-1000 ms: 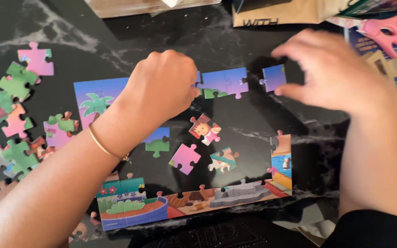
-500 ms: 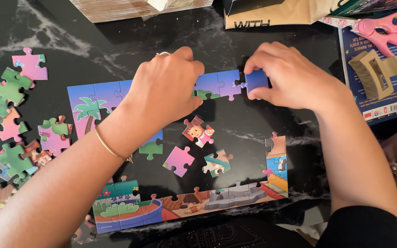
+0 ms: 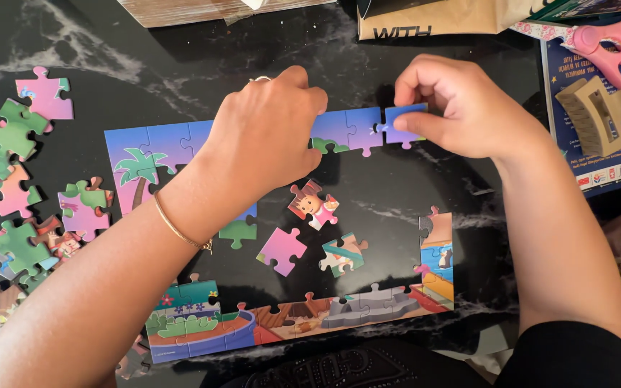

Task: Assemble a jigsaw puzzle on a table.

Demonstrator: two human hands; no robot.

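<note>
A part-built jigsaw lies on the black marbled table. Its top row shows purple sky and a palm tree. My left hand presses down on that row, fingers curled over its middle. My right hand pinches a purple piece against the row's right end, its tab meeting the neighbouring piece. The bottom row with a boat and rocks runs along the near edge. Loose pieces lie inside the frame: a cartoon child piece, a pink-purple piece and a teal piece.
Several loose green and pink pieces are scattered at the left. Pink scissors, a tan hair claw on a blue booklet, and a brown paper bag sit at the far right. A cardboard box edge is at the top.
My right hand carried the purple piece leftward to the end of the top row, where it now meets the neighbouring piece. My left hand stayed pressed on the row.
</note>
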